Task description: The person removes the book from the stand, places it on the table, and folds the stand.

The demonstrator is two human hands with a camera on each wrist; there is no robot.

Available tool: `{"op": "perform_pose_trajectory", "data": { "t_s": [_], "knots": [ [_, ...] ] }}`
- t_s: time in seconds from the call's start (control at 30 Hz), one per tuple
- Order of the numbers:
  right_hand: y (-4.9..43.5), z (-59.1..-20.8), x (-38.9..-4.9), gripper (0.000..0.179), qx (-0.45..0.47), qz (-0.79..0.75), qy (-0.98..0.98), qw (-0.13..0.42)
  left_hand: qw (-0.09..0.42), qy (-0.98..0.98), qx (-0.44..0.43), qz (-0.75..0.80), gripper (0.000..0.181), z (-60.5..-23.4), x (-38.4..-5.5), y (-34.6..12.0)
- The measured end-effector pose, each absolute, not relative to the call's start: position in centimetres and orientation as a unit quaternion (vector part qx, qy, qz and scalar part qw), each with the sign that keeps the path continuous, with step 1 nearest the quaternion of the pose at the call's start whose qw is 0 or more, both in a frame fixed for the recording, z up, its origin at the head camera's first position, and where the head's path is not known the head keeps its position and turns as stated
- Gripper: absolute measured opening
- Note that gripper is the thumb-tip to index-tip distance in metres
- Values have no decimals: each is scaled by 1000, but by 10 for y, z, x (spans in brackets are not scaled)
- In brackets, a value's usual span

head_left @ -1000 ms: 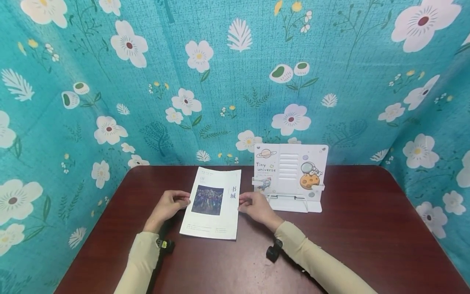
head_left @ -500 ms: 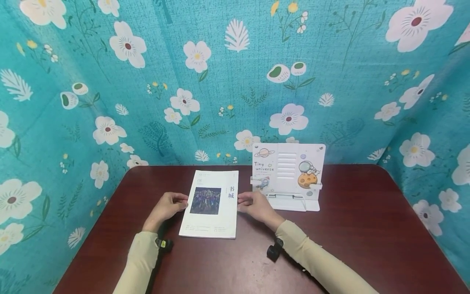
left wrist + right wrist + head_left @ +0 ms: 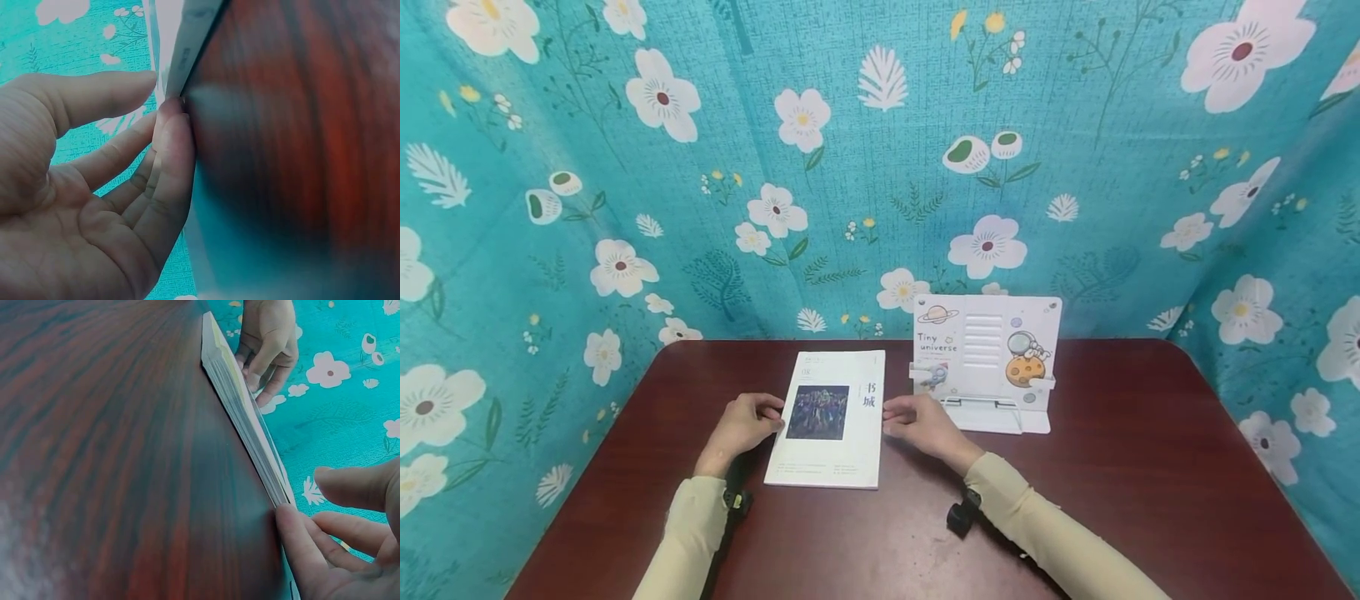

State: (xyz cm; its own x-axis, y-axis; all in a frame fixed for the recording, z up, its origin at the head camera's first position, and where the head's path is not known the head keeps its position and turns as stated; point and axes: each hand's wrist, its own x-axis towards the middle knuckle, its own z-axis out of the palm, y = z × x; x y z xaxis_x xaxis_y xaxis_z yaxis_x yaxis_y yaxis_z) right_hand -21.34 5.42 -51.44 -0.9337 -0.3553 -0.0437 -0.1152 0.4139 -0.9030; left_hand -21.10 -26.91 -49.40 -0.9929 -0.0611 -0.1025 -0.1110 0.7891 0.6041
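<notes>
A white magazine (image 3: 857,450) with a dark picture on its cover lies flat on the dark red-brown table. Its left edge meets the fingers of my left hand (image 3: 745,425); in the left wrist view, the fingertips rest against the magazine's spine (image 3: 187,53), with the thumb close by the cover. On the opposite side, my right hand (image 3: 925,425) touches the other edge. In the right wrist view, the fingertips lie against the page edges (image 3: 244,419), and the thumb stands apart from the cover.
A white book stand (image 3: 951,367) with planet and astronaut drawings stands upright behind my right hand. The table (image 3: 1120,500) reaches back to a teal flowered cloth (image 3: 850,167) hanging behind and at both sides.
The magazine's far end has come down, so it now lies flat and straighter. Both hands have stayed at its sides with hardly any movement. The head view has shifted slightly.
</notes>
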Motion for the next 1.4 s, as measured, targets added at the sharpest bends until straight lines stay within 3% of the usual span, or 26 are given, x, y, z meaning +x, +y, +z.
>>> {"op": "perform_pose_trajectory", "data": {
  "t_s": [0.23,0.53,0.93,1.17,1.4],
  "knots": [
    [66,-509,-212,37,-159,-526,826,125,0,943,-52,330,32,-491,-210,-268],
    [86,-504,-202,31,-159,-556,807,117,-76,906,3,415,29,-486,-211,-246],
    [112,-495,-194,30,-140,-584,793,96,-46,881,71,465,25,-484,-195,-177],
    [133,-488,-198,27,-156,-594,788,37,-34,874,104,474,25,-484,-196,-153],
    [153,-471,-207,31,-112,-593,797,-2,-42,855,129,501,26,-477,-209,-131]
  ]
}}
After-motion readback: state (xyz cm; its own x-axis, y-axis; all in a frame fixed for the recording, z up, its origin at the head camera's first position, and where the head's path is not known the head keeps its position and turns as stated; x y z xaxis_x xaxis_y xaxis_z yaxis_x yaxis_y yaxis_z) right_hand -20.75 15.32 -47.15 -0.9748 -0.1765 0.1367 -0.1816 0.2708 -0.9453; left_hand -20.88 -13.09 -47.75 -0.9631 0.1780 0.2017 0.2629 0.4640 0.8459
